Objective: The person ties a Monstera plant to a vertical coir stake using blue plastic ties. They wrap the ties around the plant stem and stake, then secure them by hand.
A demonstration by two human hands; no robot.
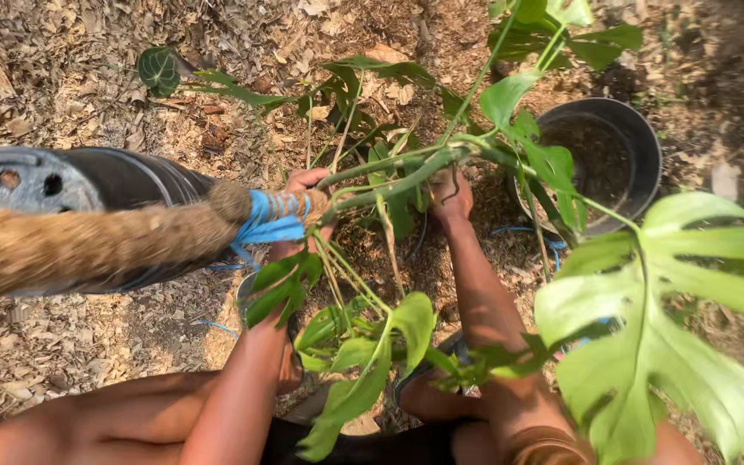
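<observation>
Green stem [389, 176] and pale green split leaf [656, 336] are showing against tan wood chips [62, 69]; a brown fibre pole [88, 245] is wearing blue twine [270, 220]; two black pots [639, 142] are lying nearby, one grey-bottomed [19, 181].

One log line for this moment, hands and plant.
left hand: grips pole end | right hand: on stem | pot: upright, right
</observation>
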